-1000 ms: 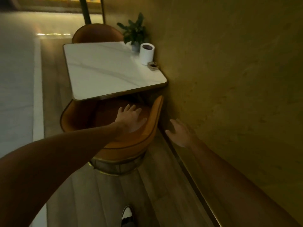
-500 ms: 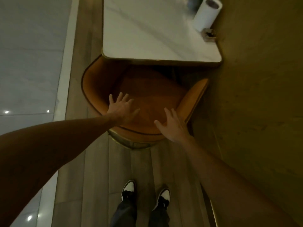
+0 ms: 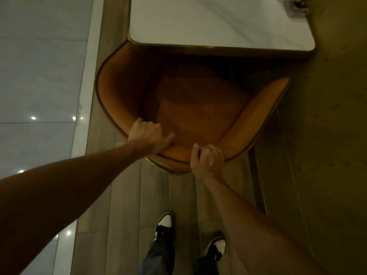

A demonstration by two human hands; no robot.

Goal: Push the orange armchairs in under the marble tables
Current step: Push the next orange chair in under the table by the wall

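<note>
Far left: pale glossy tiled floor (image 3: pixel 39 76) with small bright light reflections, bordered by a lighter strip that runs alongside the wood-plank floor (image 3: pixel 127 195) you stand on. Your left forearm crosses in from the lower left; your left hand (image 3: pixel 149 135) is curled over the top rim of the orange armchair (image 3: pixel 198 108) at the left part of its backrest, fingers (image 3: pixel 151 125) folded down the inner face and thumb laid along the rim, closed on the chair. The armchair itself is a rounded tub shape with dark piping along its edge and a brass-coloured base ring just visible below the backrest; its front part sits under the near edge of the marble worktop (image 3: pixel 208 20), while the seat cushion and backrest remain out from under it. The worktop is white with grey veining and a gold-toned edge band. Your right hand (image 3: pixel 206 160) grips the same backrest rim just right of centre, fingers hooked over the top, also closed on the chair, near the left hand but apart from it. Below, two black-and-white shoes (image 3: pixel 164 225) and dark trouser legs. A small blurred object (image 3: pixel 296 7) rests at the worktop's far right corner. Far right: an olive-toned wall (image 3: pixel 327 135), close beside the armchair's right arm.
</note>
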